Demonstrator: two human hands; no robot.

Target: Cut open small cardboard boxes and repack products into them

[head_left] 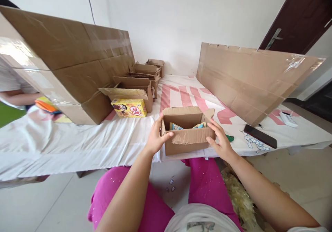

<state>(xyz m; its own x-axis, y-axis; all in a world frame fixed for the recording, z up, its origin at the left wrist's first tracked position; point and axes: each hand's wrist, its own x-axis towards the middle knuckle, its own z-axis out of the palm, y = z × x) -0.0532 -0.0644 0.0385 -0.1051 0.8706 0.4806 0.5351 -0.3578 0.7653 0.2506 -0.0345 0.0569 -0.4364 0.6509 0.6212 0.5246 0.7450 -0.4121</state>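
Observation:
An open-topped cardboard box (190, 148) stands at the table's front edge between my hands. My left hand (156, 136) grips its left end, the thumb lying over the front flap and the fingers along the side wall. At the opposite end my right hand (219, 139) holds the box, fingers on the right side flap and thumb near the front corner. Inside, blue and cream packets (176, 126) show in part; the rest of the contents is hidden by the front flap.
A yellow printed box (129, 108) lies left, before a row of open cartons (137, 86). Tall cardboard panels (103, 69) flank both sides. To the right are a phone (260, 136), small labels (252, 143), a green tool (229, 138) and a white device (288, 119). Another person's arm (19, 97) shows far left.

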